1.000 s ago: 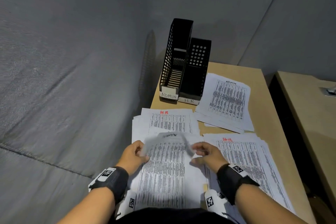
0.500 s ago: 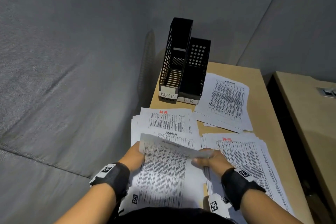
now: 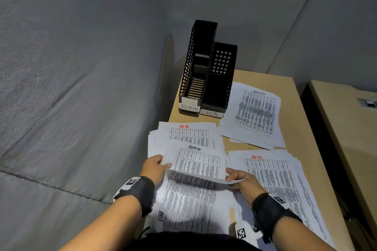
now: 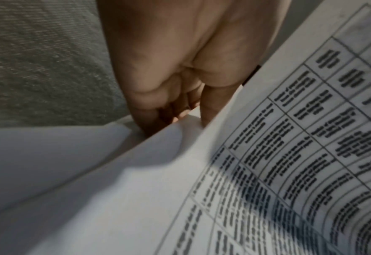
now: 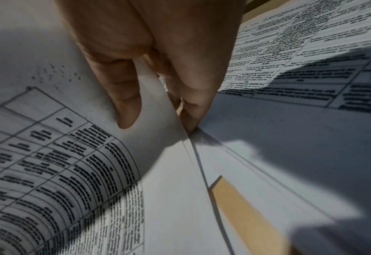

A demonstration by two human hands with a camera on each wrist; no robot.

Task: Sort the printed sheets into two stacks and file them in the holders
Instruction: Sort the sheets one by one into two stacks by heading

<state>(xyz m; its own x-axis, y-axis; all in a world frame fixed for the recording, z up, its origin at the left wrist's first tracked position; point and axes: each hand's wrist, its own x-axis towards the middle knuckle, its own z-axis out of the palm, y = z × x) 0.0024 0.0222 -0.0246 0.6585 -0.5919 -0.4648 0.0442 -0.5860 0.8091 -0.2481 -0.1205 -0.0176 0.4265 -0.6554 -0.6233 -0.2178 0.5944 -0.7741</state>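
Observation:
Both hands hold one printed sheet (image 3: 189,199) by its far corners, its far edge curled back toward me. My left hand (image 3: 157,167) pinches the left corner, and my right hand (image 3: 238,177) pinches the right corner. In the right wrist view the thumb (image 5: 123,103) lies on top of the sheet (image 5: 71,155) with fingers under it. The left wrist view shows fingers (image 4: 180,103) curled at the sheet's edge (image 4: 267,172). Beneath lies a sheet headed ADMIN (image 3: 193,161), on a pile topped by an HR sheet (image 3: 189,134). Two black holders, labelled ADMIN (image 3: 195,67) and HR (image 3: 220,79), stand at the back.
An ADMIN stack (image 3: 255,116) lies right of the holders. An HR stack (image 3: 279,179) lies beside my right hand. The wooden table (image 3: 302,120) ends at a grey fabric wall on the left. A second table (image 3: 346,120) stands across a gap on the right.
Both hands have drawn the sheet's far edge up and back toward me. The ADMIN sheet underneath is now uncovered.

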